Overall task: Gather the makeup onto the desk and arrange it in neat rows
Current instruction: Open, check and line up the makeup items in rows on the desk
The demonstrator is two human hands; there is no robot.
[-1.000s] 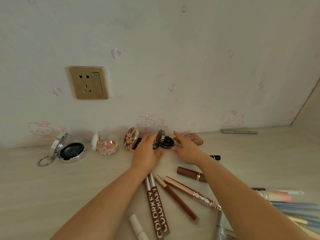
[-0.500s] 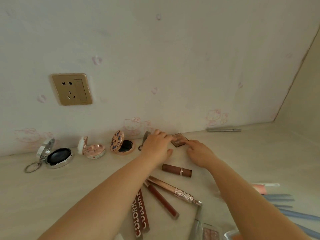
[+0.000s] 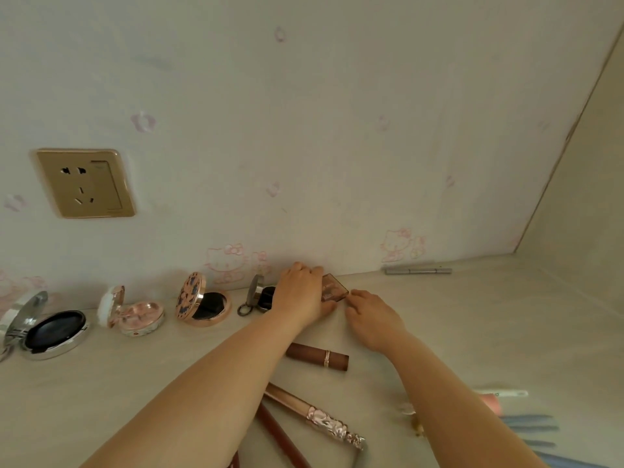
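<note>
Along the wall on the pale desk [image 3: 489, 332] stand several open compacts: a silver one [image 3: 50, 332], a pink one [image 3: 135, 317], a rose-gold one [image 3: 202, 304] and a small dark one [image 3: 263, 295]. To their right lies a small brown square palette [image 3: 334, 289]. My left hand [image 3: 302, 295] holds the palette's left side, fingers over it and thumb at its near edge. My right hand [image 3: 371, 315] touches its right corner with its fingertips. A brown lipstick [image 3: 317, 356] lies nearer to me.
A rose-gold ornate tube [image 3: 317, 417] and a dark red tube [image 3: 280, 437] lie near my left forearm. A grey pencil [image 3: 418, 271] rests by the wall at the right. Pink and blue items [image 3: 520, 420] sit at the right edge. A gold socket [image 3: 84, 184] is on the wall.
Both hands left the small dark compact and moved right to the brown palette. The palette now sits closer to the compacts, held between my hands. The view shifted right.
</note>
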